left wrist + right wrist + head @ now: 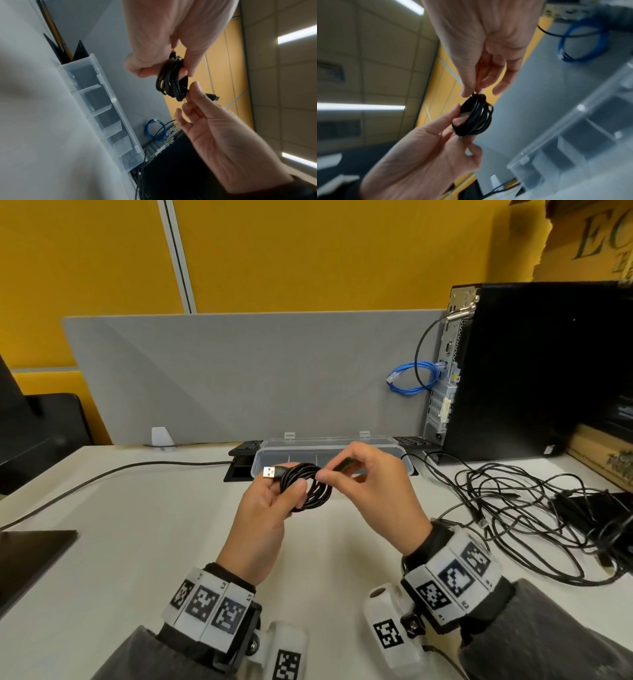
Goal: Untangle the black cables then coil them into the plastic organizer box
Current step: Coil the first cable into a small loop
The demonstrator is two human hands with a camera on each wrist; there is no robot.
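Note:
My left hand (291, 484) grips a small coil of black cable (308, 487) above the table, its silver USB plug (270, 472) sticking out to the left. My right hand (325, 474) pinches the cable's other end at the coil's upper right, with the black connector (344, 465) past the fingertips. In the left wrist view the coil (169, 82) sits between both hands. The right wrist view shows fingertips (467, 92) at the coil (476, 119). The clear organizer box (301, 455) stands open just behind the hands. A tangle of black cables (507, 501) lies to the right.
A black computer tower (531, 371) stands at the back right with a blue network cable (411, 378) beside it. A keyboard (245, 448) lies behind the box. One black cable (102, 477) runs across the left of the table. A dark flat object (30, 553) sits front left.

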